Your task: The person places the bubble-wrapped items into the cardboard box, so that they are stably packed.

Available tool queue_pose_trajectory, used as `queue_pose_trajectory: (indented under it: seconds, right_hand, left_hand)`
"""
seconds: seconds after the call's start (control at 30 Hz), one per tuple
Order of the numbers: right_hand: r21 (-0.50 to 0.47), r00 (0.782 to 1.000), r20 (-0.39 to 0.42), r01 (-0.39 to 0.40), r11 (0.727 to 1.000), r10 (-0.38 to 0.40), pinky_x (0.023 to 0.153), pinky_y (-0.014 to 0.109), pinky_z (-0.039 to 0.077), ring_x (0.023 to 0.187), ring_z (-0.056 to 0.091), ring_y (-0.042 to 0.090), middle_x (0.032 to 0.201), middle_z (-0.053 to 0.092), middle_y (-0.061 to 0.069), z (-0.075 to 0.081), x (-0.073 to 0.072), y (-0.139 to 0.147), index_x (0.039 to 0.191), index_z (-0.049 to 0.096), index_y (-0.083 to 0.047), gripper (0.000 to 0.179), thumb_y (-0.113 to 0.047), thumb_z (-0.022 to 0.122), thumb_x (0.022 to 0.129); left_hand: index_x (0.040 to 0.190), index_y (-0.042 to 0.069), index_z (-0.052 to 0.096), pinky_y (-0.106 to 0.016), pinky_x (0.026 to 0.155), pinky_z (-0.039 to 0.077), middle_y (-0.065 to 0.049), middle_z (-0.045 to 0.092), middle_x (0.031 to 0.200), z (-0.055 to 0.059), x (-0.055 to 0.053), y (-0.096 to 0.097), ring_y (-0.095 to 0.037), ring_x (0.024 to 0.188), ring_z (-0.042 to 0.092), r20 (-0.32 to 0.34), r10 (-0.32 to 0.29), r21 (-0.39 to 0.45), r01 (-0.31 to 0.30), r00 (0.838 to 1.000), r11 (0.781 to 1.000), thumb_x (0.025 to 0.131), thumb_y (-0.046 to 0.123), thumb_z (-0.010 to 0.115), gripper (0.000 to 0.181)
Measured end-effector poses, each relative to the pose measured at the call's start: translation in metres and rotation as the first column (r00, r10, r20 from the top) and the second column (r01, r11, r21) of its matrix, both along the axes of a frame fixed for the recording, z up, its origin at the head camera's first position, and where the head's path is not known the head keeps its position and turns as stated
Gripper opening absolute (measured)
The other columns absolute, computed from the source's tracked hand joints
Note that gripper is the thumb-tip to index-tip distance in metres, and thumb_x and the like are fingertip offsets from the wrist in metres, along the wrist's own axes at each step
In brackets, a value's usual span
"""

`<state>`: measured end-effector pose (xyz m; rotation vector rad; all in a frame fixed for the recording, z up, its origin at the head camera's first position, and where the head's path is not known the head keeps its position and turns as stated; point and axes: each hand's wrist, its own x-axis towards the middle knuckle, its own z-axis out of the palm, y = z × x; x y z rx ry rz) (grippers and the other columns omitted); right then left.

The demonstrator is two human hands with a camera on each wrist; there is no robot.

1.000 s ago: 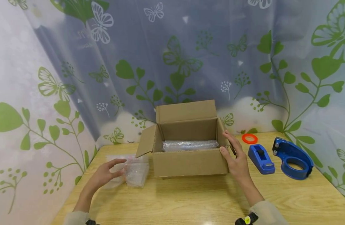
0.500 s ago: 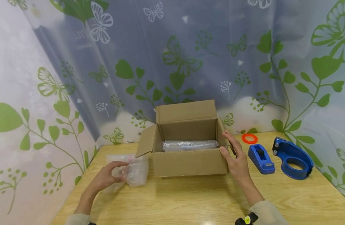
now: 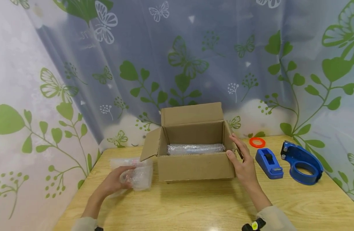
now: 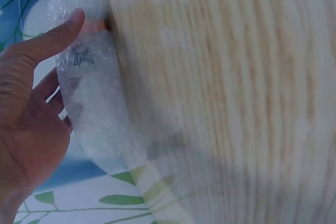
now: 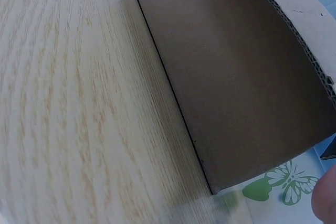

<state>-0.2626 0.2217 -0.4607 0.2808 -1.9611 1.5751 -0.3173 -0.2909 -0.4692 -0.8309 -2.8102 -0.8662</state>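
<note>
An open cardboard box [image 3: 196,167] stands mid-table, with a roll-like bundle in bubble wrap [image 3: 195,149] lying inside it. To its left, my left hand [image 3: 117,181] grips a bubble-wrapped item [image 3: 142,178] on the table. The left wrist view shows the thumb on the near face of this wrapped item [image 4: 92,87] and the fingers partly hidden behind it; what is inside is unclear. My right hand [image 3: 244,163] holds the box at its right front corner, thumb on the front edge, fingers along the right side. Only a fingertip [image 5: 325,195] appears in the right wrist view.
Right of the box are an orange tape ring [image 3: 257,142], a blue desktop tape dispenser [image 3: 268,163] and a blue hand-held tape dispenser [image 3: 303,173]. More clear plastic wrapping [image 3: 116,163] lies behind the left hand. A patterned curtain [image 3: 182,51] hangs behind the wooden table [image 3: 182,205].
My left hand has moved slightly right and closed its fingers and thumb on the bubble-wrapped item. The right hand and the box have stayed in place.
</note>
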Motion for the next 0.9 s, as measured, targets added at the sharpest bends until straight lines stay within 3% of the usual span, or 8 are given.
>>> queue_pose_trajectory:
  seconds: [0.3, 0.5, 0.9]
  right_hand:
    - [0.002, 1.000, 0.000, -0.001, 1.000, 0.001, 0.114, 0.013, 0.032, 0.148, 0.037, 0.005, 0.164, 0.041, -0.003, 0.000, -0.001, 0.001, 0.155, 0.052, -0.018, 0.054, -0.008, 0.064, 0.103]
    - [0.006, 1.000, -0.009, -0.007, 1.000, 0.007, 0.116, 0.014, 0.031, 0.150, 0.036, 0.008, 0.164, 0.041, -0.004, -0.002, -0.001, 0.001, 0.155, 0.052, -0.020, 0.053, -0.010, 0.063, 0.104]
    - [0.035, 0.999, -0.045, 0.008, 0.999, -0.006, 0.116, 0.012, 0.028, 0.150, 0.035, 0.005, 0.163, 0.042, -0.002, -0.003, -0.003, 0.001, 0.155, 0.052, -0.020, 0.053, -0.008, 0.063, 0.104]
  left_hand:
    - [0.139, 0.009, 0.066, -0.066, 0.105, 0.046, -0.019, 0.064, 0.140, 0.000, 0.001, 0.001, -0.048, 0.129, 0.056, -0.027, 0.050, -0.015, -0.050, 0.998, 0.999, 0.074, 0.019, 0.095, 0.072]
    - [0.138, 0.010, 0.067, -0.064, 0.106, 0.046, -0.016, 0.065, 0.139, 0.000, 0.005, -0.001, -0.046, 0.129, 0.058, -0.004, 0.078, 0.004, -0.078, 0.997, 0.997, 0.073, 0.020, 0.096, 0.072]
    - [0.141, 0.016, 0.066, -0.064, 0.103, 0.048, -0.013, 0.063, 0.143, 0.023, 0.017, -0.013, -0.045, 0.131, 0.057, 0.015, 0.132, 0.011, -0.132, 0.991, 0.991, 0.076, 0.046, 0.091, 0.076]
